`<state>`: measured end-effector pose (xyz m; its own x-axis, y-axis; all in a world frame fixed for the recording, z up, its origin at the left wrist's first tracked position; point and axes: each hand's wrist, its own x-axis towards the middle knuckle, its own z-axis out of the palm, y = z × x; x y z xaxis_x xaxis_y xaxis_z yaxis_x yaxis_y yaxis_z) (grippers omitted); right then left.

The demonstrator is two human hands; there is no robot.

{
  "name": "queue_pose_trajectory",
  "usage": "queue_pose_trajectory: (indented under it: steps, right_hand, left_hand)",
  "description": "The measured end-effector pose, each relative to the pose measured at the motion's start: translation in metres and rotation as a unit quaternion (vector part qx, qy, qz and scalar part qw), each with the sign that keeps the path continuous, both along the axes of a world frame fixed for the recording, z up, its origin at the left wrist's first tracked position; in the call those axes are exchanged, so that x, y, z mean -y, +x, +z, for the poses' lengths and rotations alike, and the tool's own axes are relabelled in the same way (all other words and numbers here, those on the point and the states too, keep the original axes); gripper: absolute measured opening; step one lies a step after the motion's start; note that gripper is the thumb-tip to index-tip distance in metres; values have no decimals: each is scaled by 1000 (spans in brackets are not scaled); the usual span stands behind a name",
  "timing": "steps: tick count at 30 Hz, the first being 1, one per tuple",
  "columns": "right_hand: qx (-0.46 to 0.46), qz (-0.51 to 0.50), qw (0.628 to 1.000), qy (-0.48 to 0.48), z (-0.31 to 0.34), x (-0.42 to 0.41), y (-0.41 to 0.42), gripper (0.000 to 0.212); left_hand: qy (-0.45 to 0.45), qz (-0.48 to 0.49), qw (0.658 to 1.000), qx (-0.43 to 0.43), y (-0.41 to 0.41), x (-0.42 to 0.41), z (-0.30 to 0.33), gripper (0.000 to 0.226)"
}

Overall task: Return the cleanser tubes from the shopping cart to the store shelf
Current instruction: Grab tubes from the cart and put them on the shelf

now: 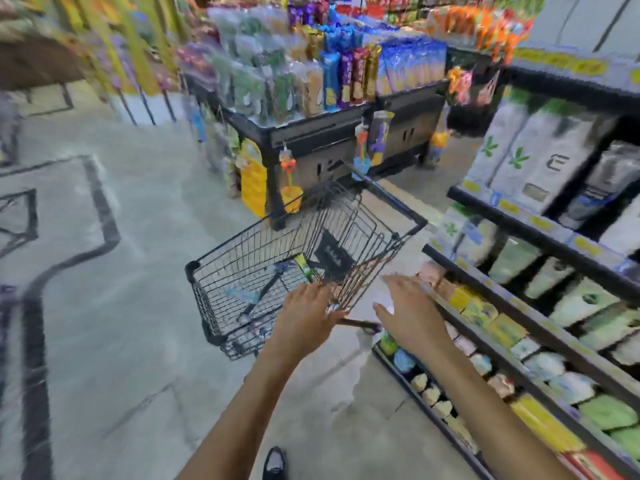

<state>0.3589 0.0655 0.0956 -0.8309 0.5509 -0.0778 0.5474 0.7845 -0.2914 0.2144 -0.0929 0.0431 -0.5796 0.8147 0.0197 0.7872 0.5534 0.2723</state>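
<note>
A black wire shopping cart [263, 244] stands tilted in the aisle in front of me. Inside it lie blurred items: a pale blue tube-like pack [242, 294] on the floor of the basket and a green and yellow pack [304, 266] near the handle end. My left hand [304, 317] rests on the cart's near rim by the handle, fingers extended. My right hand [408, 313] hovers just right of the cart with spread fingers and holds nothing, close to the edge of the store shelf [540, 327]. The view is motion-blurred.
The shelf on the right carries rows of boxed soaps and white packs [530, 161] on several levels. A black display stand [346, 133] stacked with snack packs stands behind the cart. Grey floor with dark lines spreads to the left. My shoe [274, 462] shows at the bottom.
</note>
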Motion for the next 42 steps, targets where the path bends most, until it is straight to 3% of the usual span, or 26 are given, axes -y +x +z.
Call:
queue_pose_trajectory:
  steps: [11,19,28,32,35,42]
  right_hand:
    - [51,53,994,-75,-56,41,-198,61]
    - [104,60,986,-119,-115,8,-298,55]
    - [239,69,948,-200,-269,-63,-421,36]
    - [304,56,921,-238,-345,-71,-440,16]
    - [341,51,904,-253,-409,-74,-448,38]
    - [391,-23,878,-276,-525,-65,-453,40]
  left_hand:
    - [-74,81,992,62,-178,70,-71,65]
    - [-129,98,982,93,-262,60,-132,59]
    - [-215,113,957,157,-364,2,-239,55]
    - [-249,120,947,161,-419,-14,-303,51]
    - [-266,122,942,163,-452,-24,-354,52]
    - [-331,49,933,131,-499,-20,-464,72]
